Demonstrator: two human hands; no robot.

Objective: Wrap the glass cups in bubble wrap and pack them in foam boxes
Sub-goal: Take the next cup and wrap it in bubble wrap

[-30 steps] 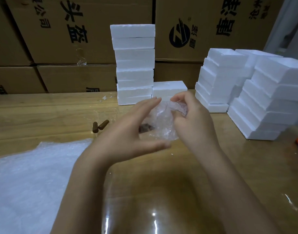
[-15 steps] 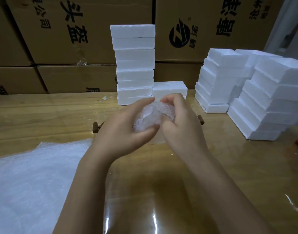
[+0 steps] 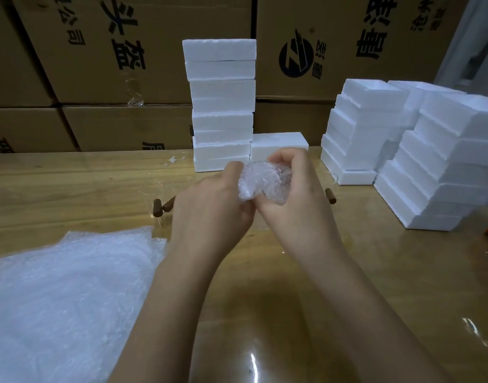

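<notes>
Foam boxes (image 3: 220, 106): plain white. Bubble wrap (image 3: 66, 294): translucent white, dimpled. Desk (image 3: 71, 189): glossy yellow-brown woodgrain. Cartons (image 3: 143, 45): brown (black printed characters). Pegs (image 3: 161, 208): dark brown.

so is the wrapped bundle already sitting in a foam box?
No. Both the left hand and right hand hold the bubble-wrapped bundle above the table, in front of the foam box stacks.

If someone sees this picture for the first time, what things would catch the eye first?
Probably the left hand and right hand at the centre, squeezing a bubble-wrap bundle between them. Then the tall stack of white foam boxes behind, and the loose bubble wrap sheets at lower left.
</notes>
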